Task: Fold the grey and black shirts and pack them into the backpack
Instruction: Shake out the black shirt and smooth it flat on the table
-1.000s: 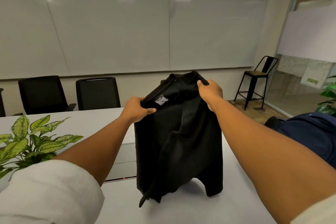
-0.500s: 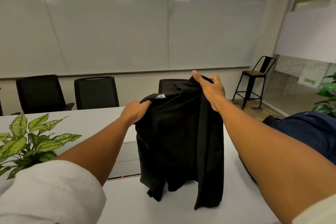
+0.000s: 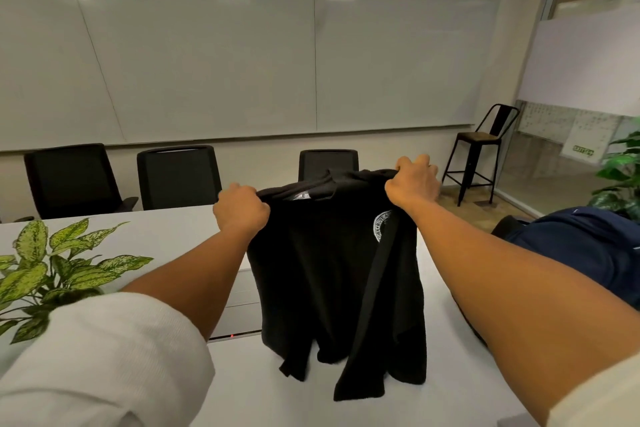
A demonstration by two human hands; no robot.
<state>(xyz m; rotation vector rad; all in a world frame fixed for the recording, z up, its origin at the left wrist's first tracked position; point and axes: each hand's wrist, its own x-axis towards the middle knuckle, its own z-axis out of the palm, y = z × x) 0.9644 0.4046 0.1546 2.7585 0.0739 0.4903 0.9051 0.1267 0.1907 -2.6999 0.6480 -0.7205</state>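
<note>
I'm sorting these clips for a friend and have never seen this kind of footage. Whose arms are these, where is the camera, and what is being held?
There is no machine here. A person wears a wide-angle camera on the head, so you look down along their own arms. The left hand and right hand each grip the top edge of a black shirt, holding it up so it hangs, its hem at the white table. A leafy plant stands at the left, and a dark blue bag, probably the backpack, lies at the right. The grey shirt is not in sight.

Black shirt (image 3: 322, 270), white round emblem (image 3: 382, 225); navy backpack (image 3: 581, 250); white table (image 3: 166, 236).
</note>
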